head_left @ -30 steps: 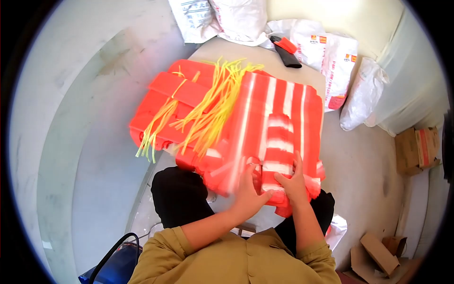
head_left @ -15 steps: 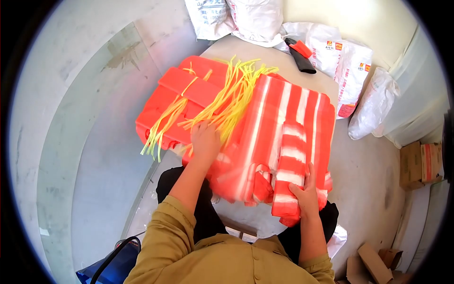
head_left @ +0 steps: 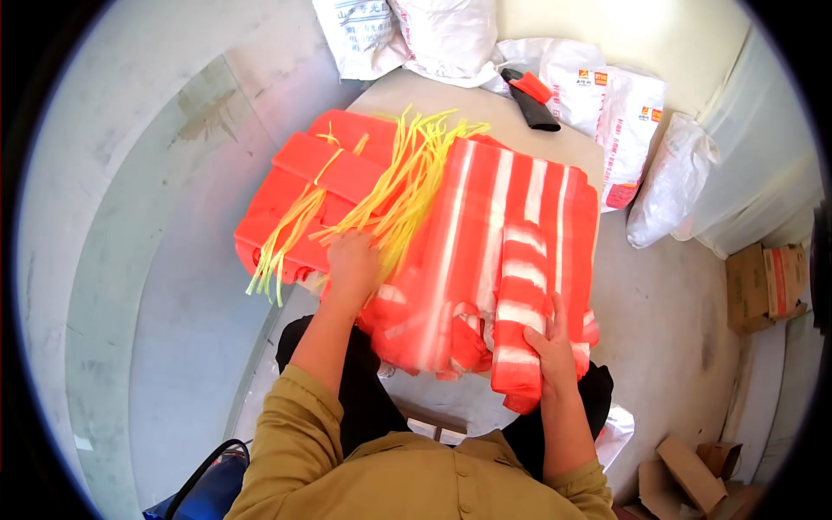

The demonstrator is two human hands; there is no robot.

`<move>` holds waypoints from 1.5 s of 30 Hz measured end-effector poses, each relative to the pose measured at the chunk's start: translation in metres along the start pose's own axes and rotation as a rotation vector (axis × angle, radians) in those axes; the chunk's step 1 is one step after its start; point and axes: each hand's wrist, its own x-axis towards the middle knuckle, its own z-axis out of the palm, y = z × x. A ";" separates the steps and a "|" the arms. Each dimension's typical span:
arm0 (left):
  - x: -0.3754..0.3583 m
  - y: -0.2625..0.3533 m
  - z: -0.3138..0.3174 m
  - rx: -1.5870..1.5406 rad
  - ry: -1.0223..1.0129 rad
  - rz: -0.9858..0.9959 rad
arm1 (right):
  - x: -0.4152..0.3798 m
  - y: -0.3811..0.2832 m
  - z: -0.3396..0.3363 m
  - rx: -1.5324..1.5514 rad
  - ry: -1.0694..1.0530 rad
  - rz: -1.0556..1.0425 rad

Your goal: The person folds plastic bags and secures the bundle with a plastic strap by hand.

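Red-and-white striped plastic bags [head_left: 442, 251] lie stacked on a table. On top at the right is a narrow folded striped bundle [head_left: 522, 303]; my right hand [head_left: 555, 351] grips its lower right side, thumb on top. My left hand [head_left: 354, 264] is closed at the lower ends of yellow strips [head_left: 416, 186], its fingertips partly hidden, so what it pinches is unclear. Plain red bags [head_left: 299, 208] lie on the left, with a folded red bundle [head_left: 334, 173] on them, tied by a yellow strip.
White printed sacks [head_left: 446, 39] stand behind the table [head_left: 407, 87]. A black roll with a red piece [head_left: 533, 102] lies at its back edge. Cardboard boxes [head_left: 750, 286] are at the right, open cartons [head_left: 685, 477] at lower right, a blue bag [head_left: 208, 490] at lower left.
The whole view has shifted slightly, with the table and bags appearing further left. Both hands keep nearly the same places on the strips and the striped bundle.
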 end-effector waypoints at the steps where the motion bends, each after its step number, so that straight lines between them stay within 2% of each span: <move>1: 0.000 0.001 -0.003 -0.041 -0.022 -0.040 | 0.000 0.000 0.000 0.011 0.000 0.005; 6: 0.005 0.004 -0.005 -0.309 -0.128 -0.239 | -0.002 0.001 -0.002 0.037 0.004 0.020; 9: 0.001 -0.005 0.025 -0.903 -0.132 -0.420 | 0.001 0.006 -0.004 0.106 -0.030 0.000; 12: -0.008 0.034 -0.012 -1.542 -0.526 -0.765 | 0.008 0.016 -0.009 0.202 -0.061 0.063; 15: -0.026 0.082 -0.034 -1.684 -0.712 -0.725 | -0.006 -0.010 0.015 0.328 0.023 0.210; 16: -0.031 0.096 -0.032 -1.644 -0.734 -0.688 | -0.011 -0.020 0.027 0.375 0.067 0.266; 18: -0.039 0.124 -0.025 -1.566 -0.775 -0.610 | -0.012 -0.025 0.035 0.392 0.005 0.252; 20: -0.045 0.146 -0.009 -1.637 -0.788 -0.676 | -0.009 -0.026 0.035 0.419 -0.104 0.244; 21: -0.048 0.151 0.004 -1.672 -0.793 -0.708 | -0.006 -0.022 0.033 0.380 -0.089 0.242; 23: -0.053 0.149 0.049 -1.553 -0.708 -0.575 | 0.001 -0.012 0.030 0.307 -0.055 0.241; 25: -0.043 0.189 -0.012 -1.791 -0.726 -1.000 | 0.004 -0.007 0.024 0.181 -0.052 0.198; 26: -0.039 0.199 -0.030 -1.865 -0.771 -1.010 | 0.005 -0.005 0.019 0.134 -0.082 0.171; 27: -0.038 0.198 -0.022 -1.807 -0.802 -0.966 | 0.008 -0.003 0.013 0.086 -0.113 0.144; 29: -0.036 0.190 -0.002 -1.694 -0.854 -0.878 | 0.022 -0.002 -0.012 -0.201 -0.105 0.170; 31: -0.031 0.192 0.002 -1.648 -0.781 -0.826 | 0.040 0.003 -0.034 -0.398 -0.053 0.120; 32: -0.029 0.193 0.004 -1.621 -0.744 -0.801 | 0.046 -0.007 -0.044 -0.392 -0.202 0.014; 35: -0.022 0.193 0.013 -1.541 -0.570 -0.682 | 0.058 -0.045 -0.036 -0.747 -0.254 -0.040; 38: -0.012 0.182 0.024 -1.547 -0.584 -0.535 | 0.070 -0.056 -0.035 -1.193 -0.231 -0.441; 41: 0.006 0.181 0.003 -1.149 -0.626 -0.495 | 0.093 -0.061 -0.035 -1.407 -0.089 -0.386; 45: 0.015 0.166 0.026 -1.061 -0.538 -0.372 | 0.112 -0.056 -0.041 -1.428 -0.128 -0.508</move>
